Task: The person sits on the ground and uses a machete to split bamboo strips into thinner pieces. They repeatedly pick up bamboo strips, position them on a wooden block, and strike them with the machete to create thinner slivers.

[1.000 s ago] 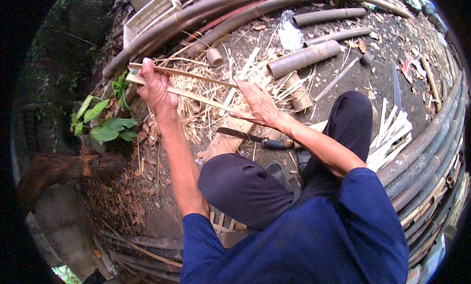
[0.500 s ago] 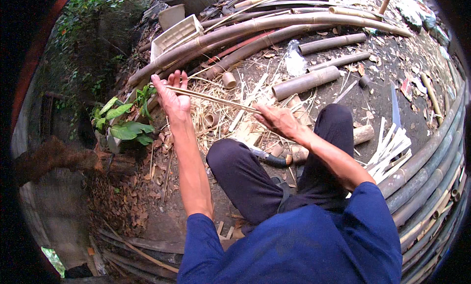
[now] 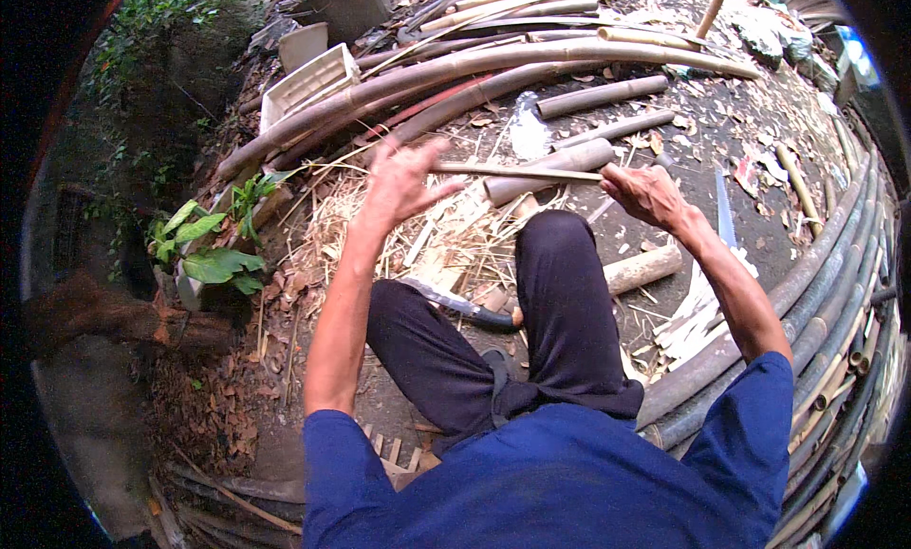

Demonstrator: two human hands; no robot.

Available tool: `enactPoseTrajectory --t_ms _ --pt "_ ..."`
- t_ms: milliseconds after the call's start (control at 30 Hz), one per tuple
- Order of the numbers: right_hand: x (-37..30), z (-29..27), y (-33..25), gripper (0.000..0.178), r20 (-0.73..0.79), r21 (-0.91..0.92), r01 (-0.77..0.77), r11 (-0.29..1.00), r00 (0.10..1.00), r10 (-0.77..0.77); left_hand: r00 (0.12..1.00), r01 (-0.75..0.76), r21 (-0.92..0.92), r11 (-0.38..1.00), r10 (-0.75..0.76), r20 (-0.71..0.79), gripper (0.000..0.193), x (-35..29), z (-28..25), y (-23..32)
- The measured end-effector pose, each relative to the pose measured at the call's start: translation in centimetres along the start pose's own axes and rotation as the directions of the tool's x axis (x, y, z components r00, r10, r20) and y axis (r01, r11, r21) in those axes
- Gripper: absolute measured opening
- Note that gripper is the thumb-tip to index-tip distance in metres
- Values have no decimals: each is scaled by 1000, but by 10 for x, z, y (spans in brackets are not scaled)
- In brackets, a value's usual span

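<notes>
A thin bamboo strip [image 3: 522, 172] is held out level above my knees. My right hand [image 3: 647, 196] is closed around its right end. At the strip's left end, my left hand [image 3: 406, 181] is smeared by motion, but its fingers and thumb look spread; whether it touches the strip I cannot make out. Beyond my left knee, a large knife with a dark handle [image 3: 493, 317] lies on the ground beside a heap of bamboo shavings [image 3: 356, 217]. Pale split strips [image 3: 697, 321] are piled to the right of my right knee.
Long bamboo poles [image 3: 455, 67] lie across the far side, with a pale plastic crate [image 3: 306, 86] behind them. Cut bamboo lengths [image 3: 550, 169] and a saw [image 3: 725, 212] rest ahead. More poles [image 3: 807, 302] are stacked along my right. A leafy plant [image 3: 223, 264] grows at left.
Both hands have moved to the right with the strip, my right hand farther and slightly up. The strip, slanted before, is now nearly level. My left hand's fingers have spread, and the view has shifted.
</notes>
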State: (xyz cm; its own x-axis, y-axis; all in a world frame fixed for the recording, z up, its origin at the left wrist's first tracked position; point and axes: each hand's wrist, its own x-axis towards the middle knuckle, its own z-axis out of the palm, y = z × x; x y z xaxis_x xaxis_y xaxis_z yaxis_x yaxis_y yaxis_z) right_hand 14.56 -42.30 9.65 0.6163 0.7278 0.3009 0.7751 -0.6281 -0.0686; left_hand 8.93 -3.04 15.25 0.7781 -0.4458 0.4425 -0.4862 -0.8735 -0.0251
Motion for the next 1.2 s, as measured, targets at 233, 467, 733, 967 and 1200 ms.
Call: enactPoseTrajectory --t_ms 233,467,733,967,1200 --pt "-51 -1 9 29 87 1 -100 995 991 100 952 68 -251 966 13 307 29 -23 59 33" --pt "-58 11 -3 30 34 -1 -229 973 973 229 969 192 -210 959 -151 198 34 -42 78 49" --pt "-70 33 -58 29 -108 18 -486 874 868 485 899 390 -20 921 -376 227 38 -61 86 77" --pt "-72 49 -77 30 -134 -17 -618 786 781 610 948 318 138 938 -310 -75 37 -89 129 74" --pt "-94 57 -21 23 -75 65 -336 940 937 341 993 -87 -118 989 76 -90 44 -10 78 18"
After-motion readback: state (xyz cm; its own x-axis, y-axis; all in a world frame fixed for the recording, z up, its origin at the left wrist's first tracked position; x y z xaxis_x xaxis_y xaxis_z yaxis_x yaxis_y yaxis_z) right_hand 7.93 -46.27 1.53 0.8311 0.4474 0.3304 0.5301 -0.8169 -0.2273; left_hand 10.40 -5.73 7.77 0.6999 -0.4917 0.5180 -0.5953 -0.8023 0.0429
